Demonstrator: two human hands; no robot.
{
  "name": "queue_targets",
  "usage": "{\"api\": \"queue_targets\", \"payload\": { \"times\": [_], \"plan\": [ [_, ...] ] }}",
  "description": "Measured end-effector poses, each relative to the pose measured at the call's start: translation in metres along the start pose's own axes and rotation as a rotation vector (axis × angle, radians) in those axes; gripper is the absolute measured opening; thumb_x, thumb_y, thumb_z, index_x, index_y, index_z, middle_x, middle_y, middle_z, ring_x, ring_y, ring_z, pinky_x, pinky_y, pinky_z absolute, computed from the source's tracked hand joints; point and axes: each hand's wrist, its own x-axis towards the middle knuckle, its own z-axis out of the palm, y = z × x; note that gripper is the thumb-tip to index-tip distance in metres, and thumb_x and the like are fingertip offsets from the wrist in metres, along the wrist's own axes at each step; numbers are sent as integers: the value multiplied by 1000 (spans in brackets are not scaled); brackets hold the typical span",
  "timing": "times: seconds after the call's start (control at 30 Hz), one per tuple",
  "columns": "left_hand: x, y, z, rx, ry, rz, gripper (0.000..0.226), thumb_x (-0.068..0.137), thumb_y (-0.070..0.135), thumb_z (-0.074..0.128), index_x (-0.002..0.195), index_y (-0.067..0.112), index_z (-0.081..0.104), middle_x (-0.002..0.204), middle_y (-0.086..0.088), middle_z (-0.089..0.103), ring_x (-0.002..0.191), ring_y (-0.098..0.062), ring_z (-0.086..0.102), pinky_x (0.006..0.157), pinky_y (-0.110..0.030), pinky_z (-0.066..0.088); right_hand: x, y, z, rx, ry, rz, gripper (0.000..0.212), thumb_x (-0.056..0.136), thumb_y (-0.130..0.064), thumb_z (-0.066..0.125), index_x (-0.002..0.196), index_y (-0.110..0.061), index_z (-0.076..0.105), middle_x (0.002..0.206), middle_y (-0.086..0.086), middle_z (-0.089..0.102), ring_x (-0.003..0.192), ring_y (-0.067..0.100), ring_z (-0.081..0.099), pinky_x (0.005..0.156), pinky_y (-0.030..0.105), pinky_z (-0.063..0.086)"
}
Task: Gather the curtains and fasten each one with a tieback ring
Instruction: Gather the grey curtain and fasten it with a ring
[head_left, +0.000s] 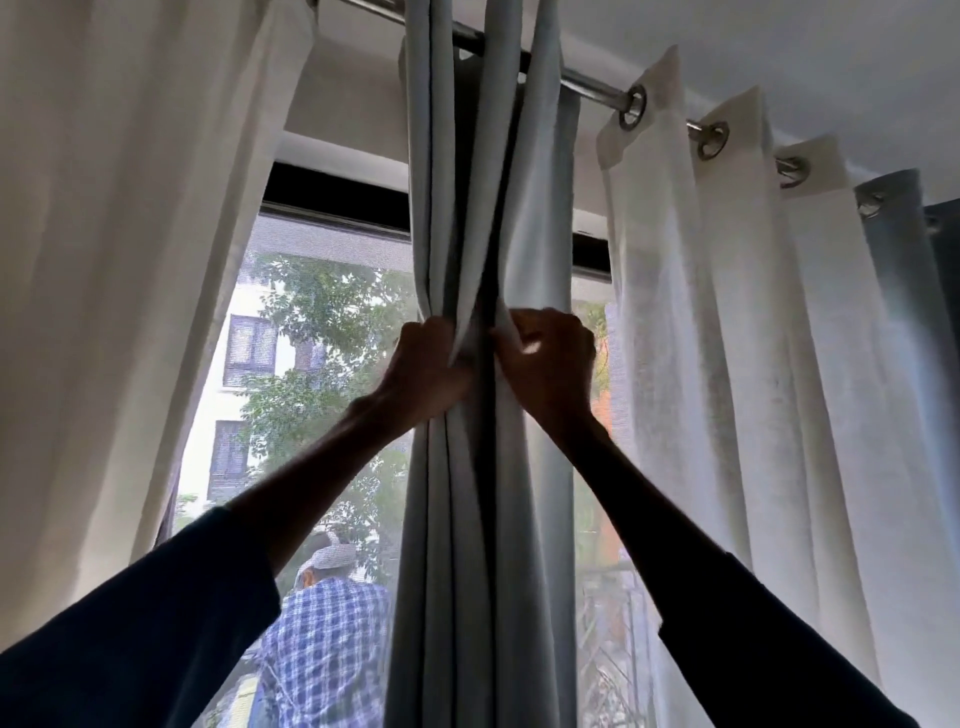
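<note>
Curtains are taking up most of the view: a wide white curtain (130, 234) is hanging at the left, pulled aside from the window (332, 197), and a thinner white curtain (701, 322) is hanging in loose folds at the right, with daylight showing through it. Between them, in the middle of the window, the grey curtain (470, 182) is hanging bunched into narrow upright folds from top to bottom. Outside, behind the mesh of the window, a person in a blue checked shirt (327, 649) is standing in front of trees and a pale building. Two arms in dark sleeves (156, 623) are reaching up from the lower corners to the grey curtain. A metal rod (592, 94) is running across the top, sloping down to the right. The left hand (426, 369) is gripping the left folds of the grey curtain, its fingers curled tight round the cloth. The right hand (550, 364), just beside it, is holding the right folds with its fingers curled in, pinching an edge of cloth. A dark crease is separating the two hands. Metal eyelets (632, 109) are threading the thinner white curtain onto the rod.
</note>
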Motion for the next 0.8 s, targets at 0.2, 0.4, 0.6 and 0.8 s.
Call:
{"api": "queue_targets", "payload": {
  "times": [0.2, 0.4, 0.6, 0.8],
  "plan": [
    [-27, 1, 30, -9, 95, 19, 16, 92, 23, 61, 94, 8, 54, 85, -16, 54, 66, -20, 40, 65, -29, 32, -63, 43, 5, 151, -83, 357, 21, 82, -29, 75, 98, -15, 77, 80, -1, 76, 72, 16, 72, 78, 40, 58],
    [-61, -1, 52, -14, 30, 42, 28, 83, 21, 69, 72, 16, 43, 64, -1, 42, 60, -22, 39, 56, -30, 34, -96, 51, 2, 107, -195, 277, 41, 92, -27, 62, 56, -6, 58, 48, 8, 56, 46, 22, 58, 49, 37, 45],
    [-82, -13, 56, -66, -56, -17, 29, 80, 21, 74, 70, 14, 48, 61, 1, 42, 70, -22, 40, 59, -27, 28, -126, 44, 0, 86, -121, 189, 29, 91, -21, 64, 64, -19, 56, 67, -5, 55, 64, 5, 50, 59, 16, 35],
    [-104, -17, 58, -114, -143, -42, 42, 76, 22, 77, 53, 19, 43, 47, 5, 46, 48, -8, 42, 44, -21, 30, -148, 39, -3, 231, -179, 208, 9, 92, -23, 63, 89, -16, 59, 76, -6, 67, 69, 10, 67, 61, 38, 54]
  ]
}}
